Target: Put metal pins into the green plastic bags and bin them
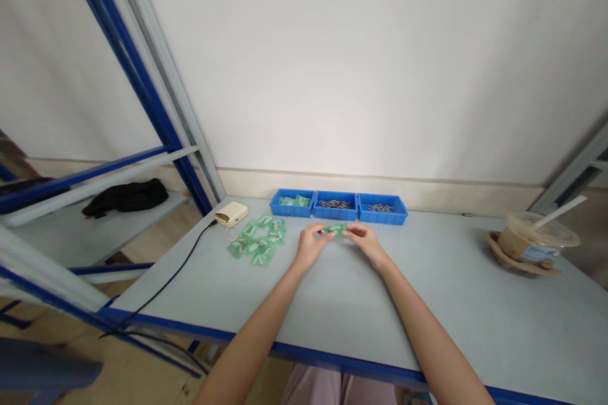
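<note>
Between my two hands, just in front of the blue bins, is a small green plastic bag (336, 228). My left hand (311, 242) pinches its left end, and my right hand (365, 242) pinches its right end. What the bag holds is too small to make out. To the left, several similar green bags (259, 242) with small pale pieces inside lie spread on the table. Behind my hands, three blue bins stand in a row: the left bin (291, 211) contains green bags, while the middle bin (336, 213) and right bin (382, 218) contain small metal parts like screws.
A cream-coloured device (232, 212) with a black cable (175, 271) sits at the table's left. At the right, a lidded plastic cup (532, 237) with a straw rests in a cardboard holder (515, 261). Blue and grey frame posts (137, 69) rise at the left.
</note>
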The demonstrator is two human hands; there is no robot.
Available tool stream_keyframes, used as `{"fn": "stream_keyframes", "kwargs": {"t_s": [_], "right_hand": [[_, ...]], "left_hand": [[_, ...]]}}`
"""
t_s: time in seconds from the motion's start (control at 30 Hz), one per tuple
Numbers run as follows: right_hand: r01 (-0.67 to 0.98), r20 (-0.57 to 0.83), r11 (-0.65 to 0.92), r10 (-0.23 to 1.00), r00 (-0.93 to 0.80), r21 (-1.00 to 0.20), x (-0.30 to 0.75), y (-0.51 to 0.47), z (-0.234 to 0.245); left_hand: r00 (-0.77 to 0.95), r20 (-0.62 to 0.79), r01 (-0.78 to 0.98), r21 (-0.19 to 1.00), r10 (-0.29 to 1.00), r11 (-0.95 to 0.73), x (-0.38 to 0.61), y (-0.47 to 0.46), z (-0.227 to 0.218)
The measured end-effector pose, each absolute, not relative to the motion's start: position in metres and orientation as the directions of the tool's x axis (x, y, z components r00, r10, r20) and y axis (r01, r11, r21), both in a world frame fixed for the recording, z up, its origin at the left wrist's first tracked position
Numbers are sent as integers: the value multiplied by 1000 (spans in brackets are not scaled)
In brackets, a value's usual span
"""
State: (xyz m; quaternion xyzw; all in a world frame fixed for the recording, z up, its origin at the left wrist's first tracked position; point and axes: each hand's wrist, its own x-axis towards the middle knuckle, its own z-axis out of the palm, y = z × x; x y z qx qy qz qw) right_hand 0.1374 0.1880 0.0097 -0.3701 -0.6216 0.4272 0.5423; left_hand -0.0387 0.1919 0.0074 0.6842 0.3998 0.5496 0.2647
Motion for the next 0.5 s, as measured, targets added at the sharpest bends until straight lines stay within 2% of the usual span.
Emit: {"fn": "stream_keyframes", "kwargs": {"t_s": [0.13,0.3,0.4,0.47,0.5], "right_hand": [[37,211,220,963,-170,-975,136,187,9],[88,216,246,940,-262,-965,134,186,6],[130,214,258,936,-280,-957,133,186,4],[134,209,257,932,-296,-957,132,186,2],[132,208,258,930,-303,-957,132,187,1]], "left_hand": [[109,358,124,921,927,-370,-35,197,1],[24,356,103,928,934,-357,-45,202,-3],[-6,418,230,885,909,-405,-69,218,13],[4,462,417,806,887,-421,-90,236,32],[-31,448,518,772,893,-369,-102,247,42]]}}
